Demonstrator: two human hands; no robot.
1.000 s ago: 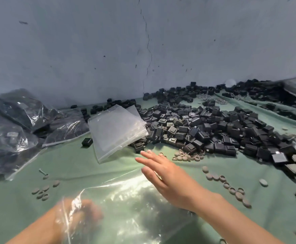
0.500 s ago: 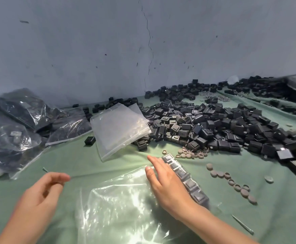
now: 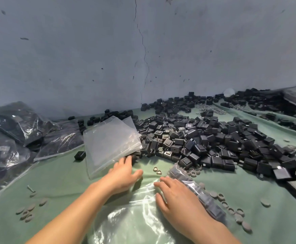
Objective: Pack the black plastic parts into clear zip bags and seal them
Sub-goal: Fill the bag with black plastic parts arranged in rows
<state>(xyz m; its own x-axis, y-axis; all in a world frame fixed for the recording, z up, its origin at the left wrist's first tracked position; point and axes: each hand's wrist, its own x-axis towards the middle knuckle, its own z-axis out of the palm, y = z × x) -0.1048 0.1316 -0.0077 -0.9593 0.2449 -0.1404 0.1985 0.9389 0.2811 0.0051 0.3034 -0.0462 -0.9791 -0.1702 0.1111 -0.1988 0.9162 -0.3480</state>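
Right hand (image 3: 177, 199) lies flat, fingers spread, on the clear zip bag (image 3: 134, 217) (a row of black parts (image 3: 201, 196) sits under the plastic just beside it). Left hand (image 3: 124, 175) has straight fingers and holds nothing, its tips at the loose pile (image 3: 205, 141) beside the empty bags (image 3: 108, 143).

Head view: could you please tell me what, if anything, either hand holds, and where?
Nothing is gripped. The right hand lies flat on the clear bag; the left hand, fingers straight, reaches toward the corner of the empty bag stack.
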